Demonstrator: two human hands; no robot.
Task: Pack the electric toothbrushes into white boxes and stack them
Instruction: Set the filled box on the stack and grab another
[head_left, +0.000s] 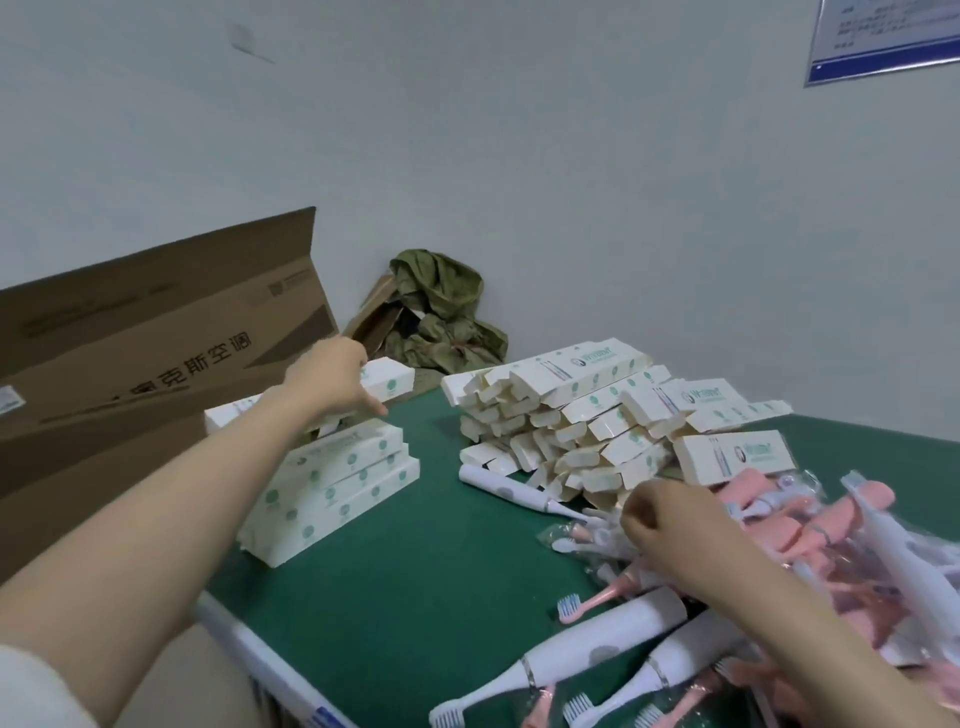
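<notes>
My left hand (332, 382) reaches out over the stack of packed white boxes (332, 483) at the left of the green table (415, 571) and rests on a white box (387, 382) lying on top. My right hand (670, 525) hovers with curled fingers over a heap of pink and white electric toothbrushes (810, 551) in clear bags; I cannot tell whether it grips one. A pile of empty white boxes (587, 431) with open flaps lies beyond it. Two white toothbrushes (597, 644) lie near the front.
A large brown cardboard carton (130, 353) stands at the left edge of the table. A crumpled green bundle (447, 317) sits in the far corner by the wall. One white toothbrush (514, 493) lies alone in front of the empty boxes.
</notes>
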